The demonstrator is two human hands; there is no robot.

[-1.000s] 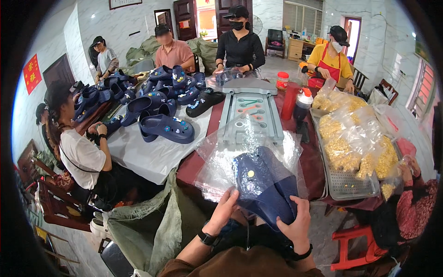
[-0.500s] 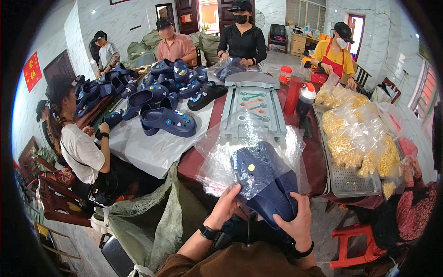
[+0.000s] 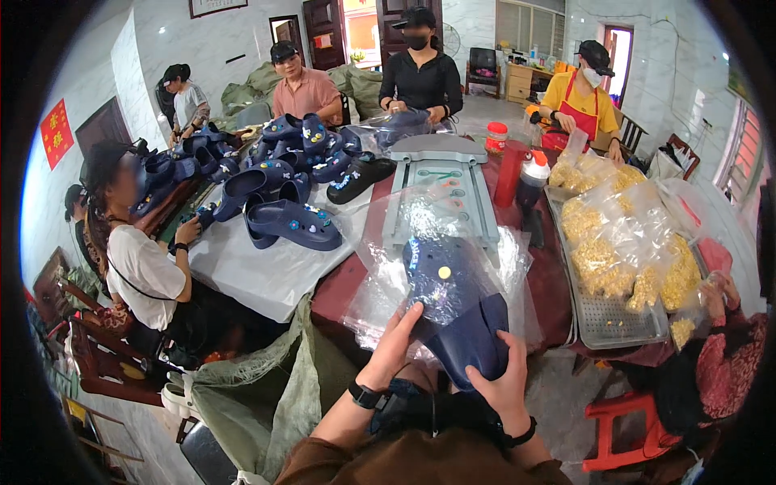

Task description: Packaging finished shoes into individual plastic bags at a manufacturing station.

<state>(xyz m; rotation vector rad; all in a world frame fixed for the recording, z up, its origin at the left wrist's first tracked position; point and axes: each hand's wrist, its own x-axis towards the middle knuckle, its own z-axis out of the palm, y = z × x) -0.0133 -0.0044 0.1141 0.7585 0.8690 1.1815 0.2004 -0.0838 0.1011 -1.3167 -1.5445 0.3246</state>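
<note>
A pair of navy clogs (image 3: 465,349) is partly inside a clear plastic bag (image 3: 432,283), toe ends in and heel ends out. A yellow charm and other small charms show on one clog through the film. My left hand (image 3: 391,346) grips the bag's edge against the clog's left side. Around the heel ends my right hand (image 3: 503,386) is closed, thumb on one side and fingers on the other. More clear bags (image 3: 368,311) lie flat under the clogs. Beyond them is a grey folding stool or board (image 3: 400,194) with green and orange printed shapes.
Several charm-decorated navy clogs (image 3: 295,222) and a black clog (image 3: 360,179) are piled at left. A perforated metal tray (image 3: 618,330) at right carries bags of yellow pieces (image 3: 602,267). A dark bottle (image 3: 532,179) stands between. Co-workers surround the table; a green sack (image 3: 267,388) hangs at its near edge.
The clogs have tilted and shifted slightly left and toward me, with the bag further over them. My right hand has moved slightly left; the left hand still holds the bag's edge.
</note>
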